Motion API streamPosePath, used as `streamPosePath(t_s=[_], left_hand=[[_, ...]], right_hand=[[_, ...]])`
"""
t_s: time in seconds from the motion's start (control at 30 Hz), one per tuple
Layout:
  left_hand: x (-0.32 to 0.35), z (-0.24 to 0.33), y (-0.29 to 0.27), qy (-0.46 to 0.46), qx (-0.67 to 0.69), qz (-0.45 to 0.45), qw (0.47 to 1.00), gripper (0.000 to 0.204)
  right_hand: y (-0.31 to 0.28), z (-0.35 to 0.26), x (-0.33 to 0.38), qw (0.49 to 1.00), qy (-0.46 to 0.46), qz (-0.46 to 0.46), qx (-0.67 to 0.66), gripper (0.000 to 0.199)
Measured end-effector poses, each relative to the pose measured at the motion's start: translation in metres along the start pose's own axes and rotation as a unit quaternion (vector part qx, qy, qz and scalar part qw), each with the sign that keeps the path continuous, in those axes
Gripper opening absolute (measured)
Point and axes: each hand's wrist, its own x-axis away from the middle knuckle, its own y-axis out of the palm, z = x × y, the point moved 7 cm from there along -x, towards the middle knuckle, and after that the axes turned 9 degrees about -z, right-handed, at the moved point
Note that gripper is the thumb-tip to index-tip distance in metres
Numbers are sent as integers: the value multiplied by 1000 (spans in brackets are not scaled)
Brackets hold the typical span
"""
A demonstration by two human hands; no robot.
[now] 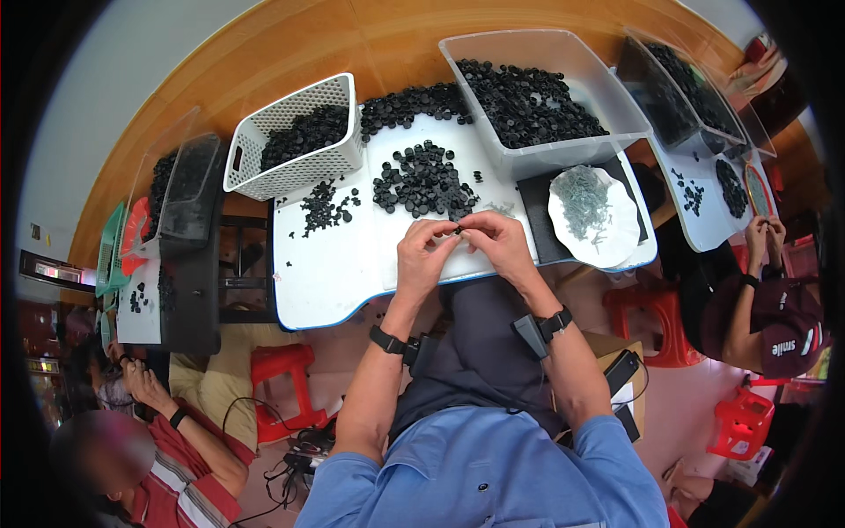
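Head view showed your left hand (424, 250) and right hand (500, 245) pinching together a small black piece (458, 231), just on your side of the pile of black parts (422, 180), probably because so tiny a thing needed steadying from both sides

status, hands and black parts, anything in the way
Left hand, right hand: both pinching a small black part. Black pile just beyond. Nothing seen blocking; white dish off right.

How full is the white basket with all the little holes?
Partly full: black pieces are heaped inside the white basket, with bare wall showing above them. How deep they go, I cannot tell.
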Motion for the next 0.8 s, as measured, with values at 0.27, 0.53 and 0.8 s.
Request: streamPosePath(t_s=[0.27, 0.53, 0.8], left_hand=[[1, 2, 4, 17, -14, -4, 1000, 19], [1, 8, 4, 48, -41, 7, 998, 21], [-1, -20, -39, -67, -111, 136, 982, 24]], right_hand=[[-3, -5, 1, 999, 3, 3, 46, 16], [-9, -1, 5, 996, -1, 30, 78, 15], [-11, -15, 8, 983, -46, 69, 165, 15]])
